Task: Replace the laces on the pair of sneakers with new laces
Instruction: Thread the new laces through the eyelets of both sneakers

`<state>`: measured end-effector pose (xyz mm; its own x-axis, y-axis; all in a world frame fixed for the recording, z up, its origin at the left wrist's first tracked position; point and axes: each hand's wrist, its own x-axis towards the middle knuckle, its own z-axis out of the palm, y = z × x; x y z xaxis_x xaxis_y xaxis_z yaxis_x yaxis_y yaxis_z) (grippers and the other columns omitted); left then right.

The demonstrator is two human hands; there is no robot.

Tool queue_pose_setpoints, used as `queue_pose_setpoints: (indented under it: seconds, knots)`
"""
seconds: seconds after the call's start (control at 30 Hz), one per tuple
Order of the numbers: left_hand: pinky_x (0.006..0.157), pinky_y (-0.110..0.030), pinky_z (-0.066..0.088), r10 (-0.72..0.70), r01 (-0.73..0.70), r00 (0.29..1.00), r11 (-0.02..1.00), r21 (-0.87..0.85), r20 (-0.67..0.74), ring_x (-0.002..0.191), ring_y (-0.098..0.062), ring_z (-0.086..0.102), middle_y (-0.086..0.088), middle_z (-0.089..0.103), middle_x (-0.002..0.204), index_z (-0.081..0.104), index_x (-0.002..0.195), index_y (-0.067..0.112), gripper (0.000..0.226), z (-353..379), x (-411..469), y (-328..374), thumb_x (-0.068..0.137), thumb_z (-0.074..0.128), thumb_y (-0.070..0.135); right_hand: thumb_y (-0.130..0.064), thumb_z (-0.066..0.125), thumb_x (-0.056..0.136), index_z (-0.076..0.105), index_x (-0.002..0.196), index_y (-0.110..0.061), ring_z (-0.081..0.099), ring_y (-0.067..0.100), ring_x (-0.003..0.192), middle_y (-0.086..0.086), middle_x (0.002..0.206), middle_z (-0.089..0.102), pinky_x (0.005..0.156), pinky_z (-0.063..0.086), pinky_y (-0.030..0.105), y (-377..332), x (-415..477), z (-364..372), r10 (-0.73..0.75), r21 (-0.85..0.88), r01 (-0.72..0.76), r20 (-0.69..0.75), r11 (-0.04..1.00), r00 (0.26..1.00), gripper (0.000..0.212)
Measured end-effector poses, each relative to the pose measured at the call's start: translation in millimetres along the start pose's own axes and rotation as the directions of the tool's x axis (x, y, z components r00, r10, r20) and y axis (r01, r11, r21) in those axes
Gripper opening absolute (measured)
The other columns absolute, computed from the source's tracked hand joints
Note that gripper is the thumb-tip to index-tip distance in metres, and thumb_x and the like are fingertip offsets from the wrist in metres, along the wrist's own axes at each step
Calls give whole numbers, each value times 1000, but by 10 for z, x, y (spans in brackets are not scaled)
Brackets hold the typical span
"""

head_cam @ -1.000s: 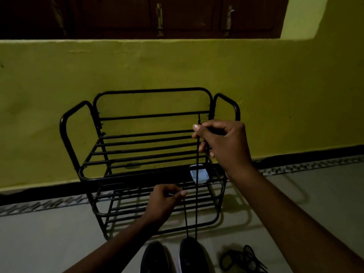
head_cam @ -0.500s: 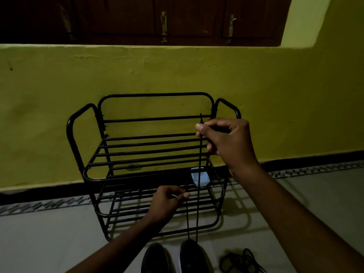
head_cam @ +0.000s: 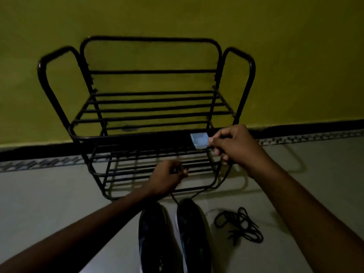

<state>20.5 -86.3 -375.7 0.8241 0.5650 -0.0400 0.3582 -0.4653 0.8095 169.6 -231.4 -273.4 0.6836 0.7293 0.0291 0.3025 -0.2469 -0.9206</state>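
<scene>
Two dark sneakers stand side by side on the floor at the bottom centre, the left sneaker (head_cam: pixel 152 239) and the right sneaker (head_cam: pixel 192 233). A black lace (head_cam: pixel 218 181) rises from the right sneaker in two strands. My left hand (head_cam: pixel 166 179) pinches one strand just above the shoes. My right hand (head_cam: pixel 235 147) pinches the other strand higher up and to the right, in front of the rack. A loose bundle of black laces (head_cam: pixel 239 224) lies on the floor right of the shoes.
A black metal shoe rack (head_cam: pixel 149 115) with barred shelves stands against the yellow wall just beyond the hands. A small pale blue object (head_cam: pixel 199 140) sits at its front right. Pale floor tiles (head_cam: pixel 49 203) spread left and right of the shoes.
My right hand has come down from the upper shelf level to the rack's front rail, so the lace strand slackens and curves. The view has tilted down, showing more of the sneakers.
</scene>
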Motion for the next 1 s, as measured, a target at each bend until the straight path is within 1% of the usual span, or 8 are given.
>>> queue_pose_setpoints:
  seconds: [0.13,0.23,0.4,0.5,0.63,0.77,0.87,1.0]
  knots:
    - [57,-36,58,-90,80,985,994,76,147,66,-21,69,-8,73,80,76,86,13,14,161,24,-371,94,65,13,-19,71,91,74,74,0,49,9,38,15,66,69,39,36,18,676,17,246,96,-219,-69,113,973,989,26]
    - [73,-31,55,-113,83,968,987,140,224,87,-20,70,-5,74,92,79,95,9,11,280,30,-671,93,69,11,-19,76,86,78,74,-7,64,-1,63,-3,73,73,58,46,16,1175,62,530,145,-342,-63,219,938,965,17]
    - [70,-24,50,-191,144,948,971,191,256,86,-12,65,-5,73,99,75,106,9,16,448,52,-1155,92,72,17,-19,80,82,79,72,-15,65,0,95,-7,107,74,77,50,18,1939,166,990,167,-375,14,445,927,880,11]
    - [67,-23,51,-211,168,940,970,176,269,84,-14,68,-8,75,99,76,103,10,13,519,107,-1365,90,74,13,-16,77,84,80,75,-17,68,2,98,-5,105,76,89,58,28,2203,190,1122,178,-369,35,528,929,830,9]
    - [78,-37,57,-247,222,936,967,124,251,89,-20,72,-4,73,89,75,97,16,8,606,162,-1539,90,75,15,-22,77,84,75,71,-22,68,3,75,-6,77,74,75,58,31,2382,195,1094,169,-432,92,528,897,833,13]
    - [62,-17,53,-218,201,949,975,97,229,74,-4,67,1,74,87,73,90,24,9,693,195,-1587,88,77,16,-19,74,88,63,64,-14,56,-2,53,-1,63,64,54,42,13,2288,125,885,223,-511,95,525,854,821,27]
    - [64,-12,45,-128,110,961,990,90,244,74,4,63,11,71,83,76,95,16,9,800,191,-1523,87,78,13,-20,73,89,65,67,-9,57,-8,56,-6,61,62,52,38,8,2246,-22,725,279,-548,33,477,836,833,26]
    - [71,-15,47,-47,9,955,991,131,293,86,-5,66,1,76,99,79,102,15,14,982,230,-1402,88,77,17,-27,73,89,65,67,-23,60,-5,61,-11,64,63,57,41,15,2346,-381,849,269,-468,-108,294,877,917,25]
